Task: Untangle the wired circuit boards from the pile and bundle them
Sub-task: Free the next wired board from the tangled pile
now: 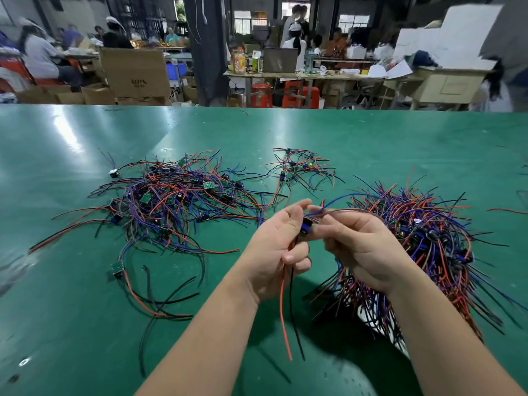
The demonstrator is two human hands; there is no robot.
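Note:
A tangled pile of wired circuit boards (174, 198) with red, black, blue and purple wires lies on the green table (371, 144) at centre left. A smaller tangle (300, 167) sits farther back. At the right lies a big gathered bundle (434, 241) of boards and wires. Between my hands is one small board with a blue part (306, 226). My left hand (278, 252) pinches its red and black wires (285, 310), which hang down toward me. My right hand (363, 252) grips the board's other wires beside the big bundle.
A loose board with red and black wires (117, 268) lies at the near left, another white-topped one (113, 172) at the far left. Beyond the table's far edge stand cardboard boxes (134, 72), red stools, other benches and several seated people.

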